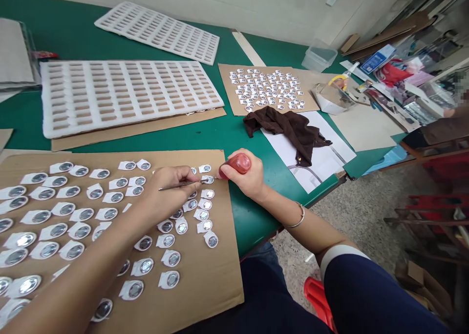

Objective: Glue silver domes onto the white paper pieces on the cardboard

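My left hand point(172, 187) reaches in from the lower left, its fingers closed on thin metal tweezers point(183, 184). The tweezer tips meet a small round part with a white tab point(208, 179) near the right edge of a cardboard sheet point(208, 285). My right hand point(249, 177) is wrapped round a red rubber bulb blower point(240, 163). The bulb's narrow end points left at that same part. Similar shiny round parts on white tabs point(171, 279) lie in rough rows over the cardboard, some hidden by my left arm.
Behind are two white slotted foam trays point(128, 121) point(161, 30) and a second cardboard sheet point(234, 97) bearing many small parts. A dark brown cloth point(289, 126) lies on white paper point(315, 177) at right. A clear plastic box point(319, 55) and clutter stand at the far right.
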`<state>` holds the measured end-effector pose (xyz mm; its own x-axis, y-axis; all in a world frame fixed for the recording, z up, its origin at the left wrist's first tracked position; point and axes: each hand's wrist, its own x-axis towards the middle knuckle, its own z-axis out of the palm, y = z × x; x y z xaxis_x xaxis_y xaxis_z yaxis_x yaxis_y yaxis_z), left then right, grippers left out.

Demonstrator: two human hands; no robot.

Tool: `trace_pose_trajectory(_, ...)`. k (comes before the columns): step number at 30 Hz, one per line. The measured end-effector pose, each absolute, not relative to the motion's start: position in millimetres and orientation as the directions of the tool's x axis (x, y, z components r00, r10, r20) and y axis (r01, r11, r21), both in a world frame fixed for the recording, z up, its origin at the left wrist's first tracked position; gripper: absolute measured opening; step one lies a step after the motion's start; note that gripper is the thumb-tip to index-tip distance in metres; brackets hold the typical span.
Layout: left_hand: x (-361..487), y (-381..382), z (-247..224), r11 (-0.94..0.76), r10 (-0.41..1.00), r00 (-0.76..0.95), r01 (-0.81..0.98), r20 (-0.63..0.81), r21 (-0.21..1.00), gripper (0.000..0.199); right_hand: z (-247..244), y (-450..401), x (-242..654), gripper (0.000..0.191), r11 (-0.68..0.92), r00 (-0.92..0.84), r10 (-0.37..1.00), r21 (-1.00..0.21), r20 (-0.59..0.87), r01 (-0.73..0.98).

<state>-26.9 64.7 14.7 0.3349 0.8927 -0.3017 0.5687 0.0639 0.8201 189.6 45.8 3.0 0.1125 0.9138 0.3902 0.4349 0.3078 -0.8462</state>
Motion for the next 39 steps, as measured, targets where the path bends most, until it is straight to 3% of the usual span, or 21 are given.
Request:
trace_pose_trajectory(8, -28.0, 66.0, 11.8, 0.063, 0.886, 0.351, 0.555, -0.302, 0.829, 0.022, 0.0, 42.7, 189.2, 0.024, 0.484, 0.025, 0.835, -0.756, 0.550, 0.441)
trace_pose_trajectory(14, -28.6, 65.4, 10.5, 0.062, 0.882, 0.358, 0.556, -0.306, 0.829, 0.023, -1.0, 41.6, 189.3, 0.025, 0.475, 0.007, 0.836, -0.730, 0.549, 0.492)
trace_pose_trajectory(23, -27.3, 64.3, 16.0, 0.070, 0.891, 0.333, 0.572, -0.309, 0.817, 0.021, 1.6, 41.2, 187.2, 0.022, 0.558, -0.004, 0.785, -0.703, 0.620, 0.441)
trace_pose_trajectory(39, -27.0, 64.6, 14.3, 0.076, 0.889, 0.332, 0.572, -0.315, 0.817, 0.021, 0.8, 41.3, 186.5, 0.021, 0.576, -0.010, 0.780, -0.713, 0.625, 0.399)
